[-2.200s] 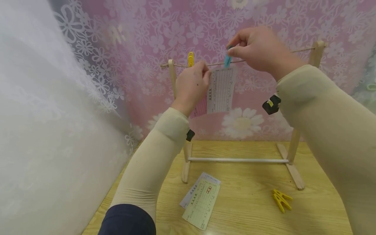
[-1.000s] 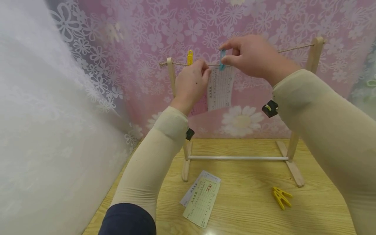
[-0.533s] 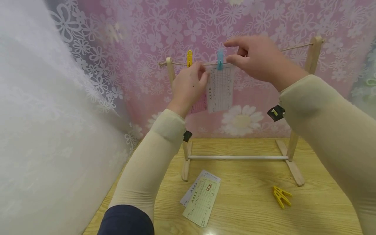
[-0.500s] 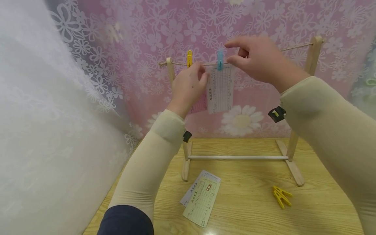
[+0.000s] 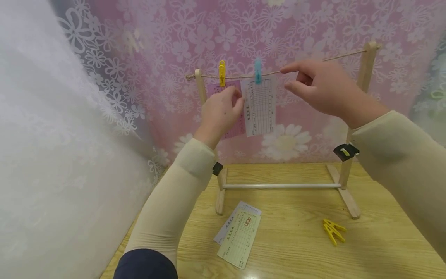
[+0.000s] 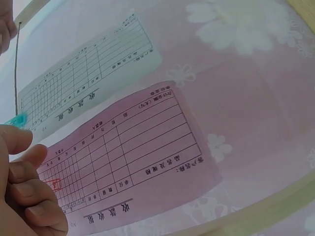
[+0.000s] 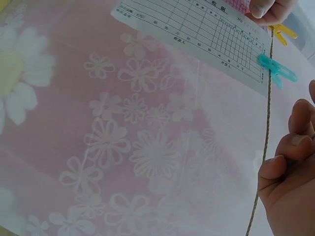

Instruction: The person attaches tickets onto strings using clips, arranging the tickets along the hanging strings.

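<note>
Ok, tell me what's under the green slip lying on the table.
Under the green slip lies a white slip; only its upper and left edges stick out. The rest is covered, so its print cannot be seen.

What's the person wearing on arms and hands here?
Both hands are bare: left hand, right hand. Each forearm is covered by a snug cream sleeve running to the wrist. A dark navy cuff shows above the left one. A small black clip-like device with a yellow mark sits under the right wrist, and another under the left.
</note>
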`<state>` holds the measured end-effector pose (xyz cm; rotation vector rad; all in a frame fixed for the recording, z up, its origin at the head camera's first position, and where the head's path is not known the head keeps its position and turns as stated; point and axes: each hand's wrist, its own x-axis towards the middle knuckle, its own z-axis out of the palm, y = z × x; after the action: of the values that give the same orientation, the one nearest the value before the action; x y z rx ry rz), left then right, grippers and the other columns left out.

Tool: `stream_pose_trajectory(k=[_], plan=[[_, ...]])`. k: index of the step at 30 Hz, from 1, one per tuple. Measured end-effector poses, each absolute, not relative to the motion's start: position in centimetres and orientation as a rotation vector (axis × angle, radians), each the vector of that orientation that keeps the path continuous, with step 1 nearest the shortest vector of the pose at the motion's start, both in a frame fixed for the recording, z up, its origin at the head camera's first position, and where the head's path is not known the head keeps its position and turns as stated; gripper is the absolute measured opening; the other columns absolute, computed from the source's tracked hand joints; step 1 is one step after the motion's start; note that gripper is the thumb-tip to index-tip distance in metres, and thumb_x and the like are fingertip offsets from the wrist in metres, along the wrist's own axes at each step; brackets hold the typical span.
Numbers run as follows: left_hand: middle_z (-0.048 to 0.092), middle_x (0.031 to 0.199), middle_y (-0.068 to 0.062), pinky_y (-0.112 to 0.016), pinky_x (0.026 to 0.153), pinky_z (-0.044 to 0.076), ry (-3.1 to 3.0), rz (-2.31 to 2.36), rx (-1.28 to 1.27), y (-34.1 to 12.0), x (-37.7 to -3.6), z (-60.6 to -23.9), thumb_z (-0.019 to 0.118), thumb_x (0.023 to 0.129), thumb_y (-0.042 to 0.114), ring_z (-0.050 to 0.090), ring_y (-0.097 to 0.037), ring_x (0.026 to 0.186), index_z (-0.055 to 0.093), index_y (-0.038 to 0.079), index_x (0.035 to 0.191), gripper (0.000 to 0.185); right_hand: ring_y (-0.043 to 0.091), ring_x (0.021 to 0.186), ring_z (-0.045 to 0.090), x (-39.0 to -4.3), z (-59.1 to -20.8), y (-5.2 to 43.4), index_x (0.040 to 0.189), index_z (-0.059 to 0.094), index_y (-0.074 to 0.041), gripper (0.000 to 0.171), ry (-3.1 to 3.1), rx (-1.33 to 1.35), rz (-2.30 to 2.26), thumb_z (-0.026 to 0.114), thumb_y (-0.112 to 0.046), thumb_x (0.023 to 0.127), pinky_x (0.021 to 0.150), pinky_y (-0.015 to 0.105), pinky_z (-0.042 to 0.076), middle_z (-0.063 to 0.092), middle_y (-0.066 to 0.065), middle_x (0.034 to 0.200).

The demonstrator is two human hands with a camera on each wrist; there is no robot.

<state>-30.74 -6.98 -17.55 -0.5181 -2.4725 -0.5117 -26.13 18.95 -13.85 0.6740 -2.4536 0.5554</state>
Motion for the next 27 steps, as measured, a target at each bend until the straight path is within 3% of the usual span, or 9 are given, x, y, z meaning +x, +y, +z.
stream_pose_trajectory(k=[15, 27], plan=[[0.056, 0.065, 0.009, -0.03, 0.049, 0.039, -2.386, -0.535, -0.659, -8.6, -29.1, -22.0, 0.055, 0.103, 0.032, 0.047, -0.012, 0.051, 0.067, 0.019, 0.108, 0.018, 0.019, 0.057, 0.044, -23.6, -19.6, 23.5, 0.139, 0.062, -0.021, 0.039, -2.514, 0.596, 0.579, 0.058, -0.036, 0.104, 0.053, 0.031, 0.038, 0.059, 0.0, 0.081], [0.049, 0.06, 0.005, -0.028, 0.044, 0.032, -2.302, -0.657, -0.757, -9.7, -27.7, -26.9, 0.057, 0.103, 0.027, 0.039, -0.011, 0.046, 0.068, 0.013, 0.108, 0.018, 0.016, 0.06, 0.046, -22.4, -24.8, 26.9, 0.129, 0.068, -0.024, 0.029, -2.526, 0.506, 0.678, 0.065, -0.03, 0.1, 0.05, 0.03, 0.038, 0.059, -0.002, 0.08]])
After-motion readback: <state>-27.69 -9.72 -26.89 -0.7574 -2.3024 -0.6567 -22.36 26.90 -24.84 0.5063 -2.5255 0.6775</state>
